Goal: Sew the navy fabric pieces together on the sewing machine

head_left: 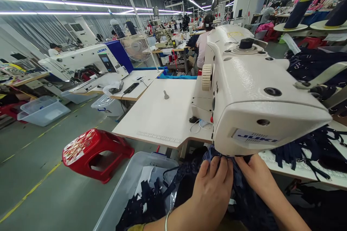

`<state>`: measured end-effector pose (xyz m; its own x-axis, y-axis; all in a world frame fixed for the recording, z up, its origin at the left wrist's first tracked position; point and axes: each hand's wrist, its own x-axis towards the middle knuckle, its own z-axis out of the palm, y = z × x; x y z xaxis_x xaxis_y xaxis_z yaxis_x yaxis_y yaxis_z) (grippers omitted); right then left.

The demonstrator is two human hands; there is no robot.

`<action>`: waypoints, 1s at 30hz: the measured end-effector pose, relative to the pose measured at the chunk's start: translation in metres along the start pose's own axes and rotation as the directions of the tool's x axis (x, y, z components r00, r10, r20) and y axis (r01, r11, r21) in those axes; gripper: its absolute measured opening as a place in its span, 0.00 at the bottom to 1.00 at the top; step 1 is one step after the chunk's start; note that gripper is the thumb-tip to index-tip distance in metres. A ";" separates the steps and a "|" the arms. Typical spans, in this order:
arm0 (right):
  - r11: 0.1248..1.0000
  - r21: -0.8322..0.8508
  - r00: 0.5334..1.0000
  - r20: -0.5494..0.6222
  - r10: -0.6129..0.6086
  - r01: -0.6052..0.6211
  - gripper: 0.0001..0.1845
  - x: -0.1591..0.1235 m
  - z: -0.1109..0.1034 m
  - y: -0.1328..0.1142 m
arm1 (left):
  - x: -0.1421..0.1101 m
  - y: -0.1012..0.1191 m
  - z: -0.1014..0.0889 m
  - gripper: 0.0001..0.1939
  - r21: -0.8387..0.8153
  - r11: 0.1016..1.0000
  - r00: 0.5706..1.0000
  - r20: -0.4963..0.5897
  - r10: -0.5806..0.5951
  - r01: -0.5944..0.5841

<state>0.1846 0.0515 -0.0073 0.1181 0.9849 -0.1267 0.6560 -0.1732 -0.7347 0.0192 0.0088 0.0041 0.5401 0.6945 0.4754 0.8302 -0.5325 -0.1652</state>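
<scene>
Right in front of me stands a white JUKI sewing machine (260, 108), its head jutting over my hands. My left hand (213, 184) is closed on dark navy fabric (187, 173) just below the machine head, fingers curled into the cloth. My right hand (255, 173) pinches the same navy fabric on the other side, its fingertips partly covered by the machine. The needle area is hidden behind the head. Folds of the cloth hang down between my forearms.
At lower left, a clear plastic bin (114, 202) holds navy strips. A red stool (94, 151) stands on the floor beyond it. The white tabletop (159, 115) bears a small metal piece (166, 95). More navy pieces (303, 148) lie on the right. A person (203, 43) sits ahead.
</scene>
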 end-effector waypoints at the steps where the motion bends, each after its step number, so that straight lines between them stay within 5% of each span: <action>1: 1.000 -0.016 1.000 0.001 0.012 -0.012 0.20 0.000 0.000 0.000 | 0.000 0.000 0.000 0.18 0.000 1.000 1.000 0.002 0.001 -0.001; 12: 0.996 -0.077 0.997 -0.052 0.050 -0.054 0.20 0.000 0.003 0.004 | -0.001 0.000 0.001 0.18 0.006 1.000 1.000 0.020 -0.001 0.001; 21: 0.980 0.198 0.993 -0.119 -0.005 0.028 0.24 0.016 0.016 0.047 | 0.001 -0.004 0.011 0.15 0.027 0.999 0.989 -0.150 -0.019 0.023; 30: 0.903 0.418 0.972 0.236 0.003 -0.104 0.31 0.011 0.047 0.071 | 0.001 -0.006 0.026 0.16 -0.051 0.999 0.973 -0.229 -0.020 0.009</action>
<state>0.1979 0.0497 -0.0922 -0.0591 0.9576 -0.2821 0.2686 -0.2569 -0.9284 0.0179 0.0255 -0.0174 0.4772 0.5761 0.6637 0.8267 -0.5504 -0.1166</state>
